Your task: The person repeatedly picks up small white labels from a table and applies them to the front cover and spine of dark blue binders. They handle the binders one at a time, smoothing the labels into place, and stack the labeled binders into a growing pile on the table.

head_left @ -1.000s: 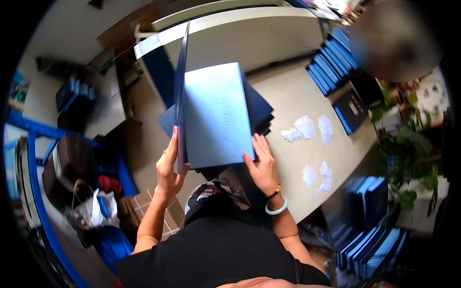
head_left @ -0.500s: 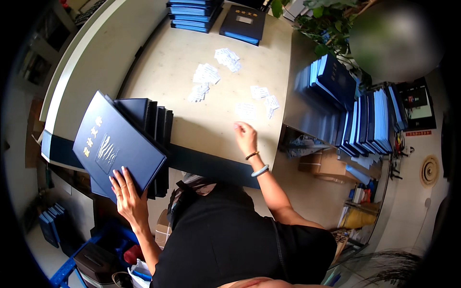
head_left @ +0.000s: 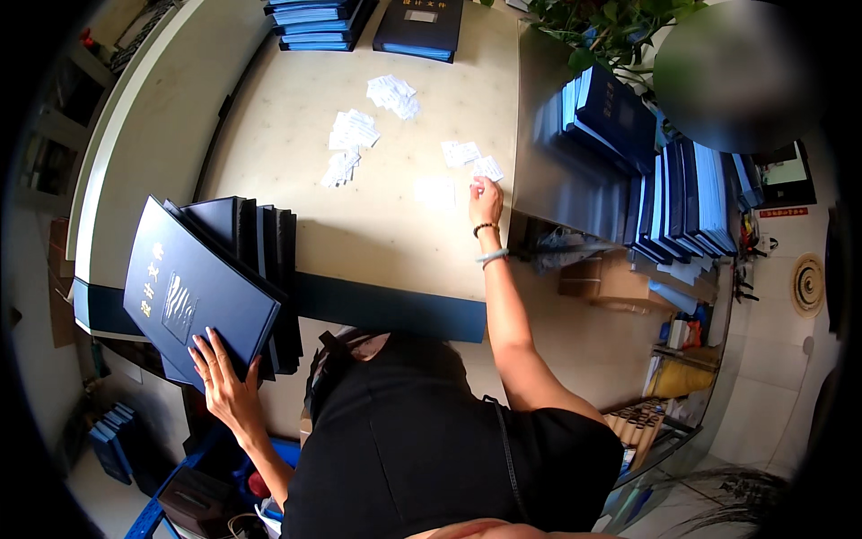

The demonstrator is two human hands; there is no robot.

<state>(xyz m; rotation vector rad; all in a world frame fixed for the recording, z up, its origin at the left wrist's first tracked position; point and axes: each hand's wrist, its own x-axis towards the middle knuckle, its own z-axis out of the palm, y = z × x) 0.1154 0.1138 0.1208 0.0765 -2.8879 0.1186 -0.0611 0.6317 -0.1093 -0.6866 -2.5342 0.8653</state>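
My left hand (head_left: 227, 386) lies on the lower part of a dark blue binder (head_left: 193, 287) with gold lettering and a clear label pocket on its cover. Its fingers are stretched out over the cover, the thumb near the right edge. That binder rests tilted on a stack of similar dark binders (head_left: 285, 287) at the table's front left edge. My right hand (head_left: 486, 205) reaches to the table's right side, fingertips pinched at a small white paper slip (head_left: 488, 167). Another slip group (head_left: 461, 154) lies just beyond, and a pale slip (head_left: 435, 192) to its left.
Several piles of white slips (head_left: 355, 130) lie mid-table. At the back are a stack of binders (head_left: 321, 25) and a single thick binder (head_left: 417, 29). More binders (head_left: 687, 198) stand on the right beside a plant (head_left: 611, 27). A cardboard box (head_left: 620, 278) sits below.
My right hand has moved forward and right, from above the bare table to the slips at the right edge. My left hand stays on the binder's cover. The whole view has shifted slightly.
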